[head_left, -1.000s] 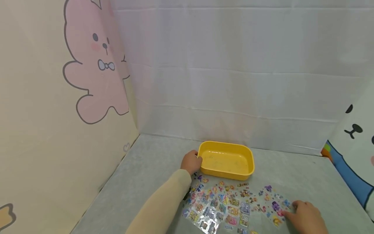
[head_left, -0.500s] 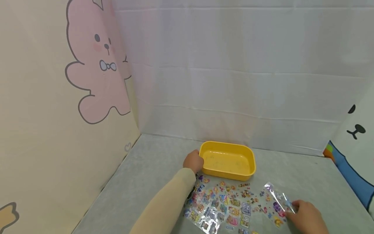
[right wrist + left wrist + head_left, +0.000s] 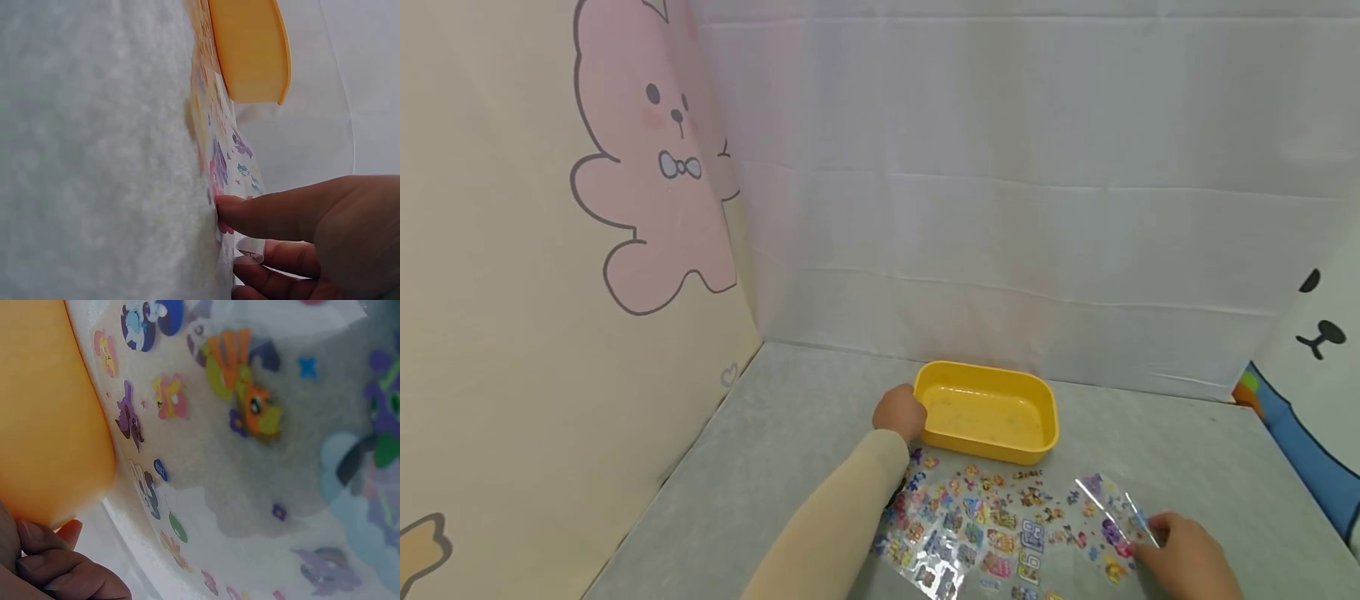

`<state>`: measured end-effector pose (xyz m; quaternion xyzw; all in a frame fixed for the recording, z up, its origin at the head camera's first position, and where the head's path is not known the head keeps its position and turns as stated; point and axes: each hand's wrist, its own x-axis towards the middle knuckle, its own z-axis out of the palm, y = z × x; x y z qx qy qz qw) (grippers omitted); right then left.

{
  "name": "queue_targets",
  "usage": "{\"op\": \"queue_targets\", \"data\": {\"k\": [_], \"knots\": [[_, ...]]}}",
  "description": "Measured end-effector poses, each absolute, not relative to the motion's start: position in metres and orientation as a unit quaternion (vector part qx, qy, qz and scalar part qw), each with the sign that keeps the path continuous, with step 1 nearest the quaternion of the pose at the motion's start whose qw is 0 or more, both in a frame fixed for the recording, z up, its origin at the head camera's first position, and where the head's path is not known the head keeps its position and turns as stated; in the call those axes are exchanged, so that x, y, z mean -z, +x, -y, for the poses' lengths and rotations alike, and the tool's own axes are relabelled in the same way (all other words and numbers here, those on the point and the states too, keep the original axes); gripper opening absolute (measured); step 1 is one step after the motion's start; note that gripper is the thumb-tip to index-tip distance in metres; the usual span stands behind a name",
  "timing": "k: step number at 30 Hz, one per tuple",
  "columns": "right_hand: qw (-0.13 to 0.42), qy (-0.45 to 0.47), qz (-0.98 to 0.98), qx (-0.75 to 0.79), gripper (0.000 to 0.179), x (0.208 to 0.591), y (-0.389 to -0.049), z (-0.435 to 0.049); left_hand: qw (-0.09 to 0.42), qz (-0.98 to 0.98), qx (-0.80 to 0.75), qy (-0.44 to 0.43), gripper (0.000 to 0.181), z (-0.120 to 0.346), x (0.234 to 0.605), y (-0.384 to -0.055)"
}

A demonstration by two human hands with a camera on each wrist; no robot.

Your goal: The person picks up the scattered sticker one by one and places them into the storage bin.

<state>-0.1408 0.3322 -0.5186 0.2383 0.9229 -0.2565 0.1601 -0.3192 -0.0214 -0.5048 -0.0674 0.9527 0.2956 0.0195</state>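
A yellow plastic basin [image 3: 988,408] stands at the back of the grey tabletop. My left hand [image 3: 900,412] grips its left end; in the left wrist view the curled fingers [image 3: 69,569] meet the basin's lower edge, and part of the grip is hidden. In front of the basin lie clear sheets of cartoon stickers [image 3: 1000,525], partly under my left forearm. My right hand [image 3: 1191,554] pinches the right edge of the stickers between thumb and fingers. There the clear film [image 3: 237,169] bends up off the table, as the right wrist view shows.
A white cloth wall [image 3: 1000,208] rises just behind the basin. At the left a cream wall [image 3: 512,333] carries a pink cartoon figure, and another printed wall [image 3: 1322,367] borders the right side of the table [image 3: 737,500].
The right end of the sticker film has lifted slightly in my right hand and now catches a bright glare. My left hand stays at the basin. The head view has shifted slightly.
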Motion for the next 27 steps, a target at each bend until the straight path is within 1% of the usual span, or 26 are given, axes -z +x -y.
{"op": "queue_targets", "data": {"k": [6,12,19,27], "knots": [[0.159,0.250,-0.918,0.264,0.052,0.520,-0.141,-0.332,0.021,-0.955,-0.287,-0.064,0.029,0.020,0.501,-0.316],[0.150,0.266,-0.909,0.284,0.049,0.521,-0.140,-0.329,0.018,-0.957,-0.282,-0.061,0.025,0.020,0.498,-0.313],[0.131,0.309,-0.888,0.315,0.044,0.524,-0.139,-0.325,0.019,-0.964,-0.259,-0.058,0.022,0.019,0.493,-0.310],[0.115,0.283,-0.891,0.335,0.038,0.524,-0.138,-0.329,0.021,-0.970,-0.237,-0.055,0.016,0.017,0.487,-0.308]]}}
